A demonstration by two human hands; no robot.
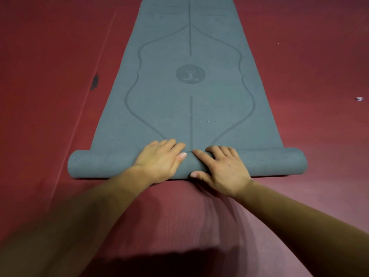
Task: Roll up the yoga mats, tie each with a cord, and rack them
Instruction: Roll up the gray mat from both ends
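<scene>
A grey-blue yoga mat (189, 86) with printed alignment lines and a round figure emblem lies flat on the red floor, stretching away from me. Its near end is wound into a roll (95, 163) that runs left to right. My left hand (159, 160) rests palm-down on the middle of the roll, fingers reaching over its far side. Beside it, my right hand (221, 168) presses on the roll too, its fingers on top and its thumb against the near side. The two hands almost touch at the mat's centre line. No cord is in view.
Red floor (50, 96) surrounds the mat on all sides, with a seam line and a dark mark (94, 82) to the left. A small white scrap (359, 99) lies at the far right. A ribbed red surface (189, 216) lies just in front of me.
</scene>
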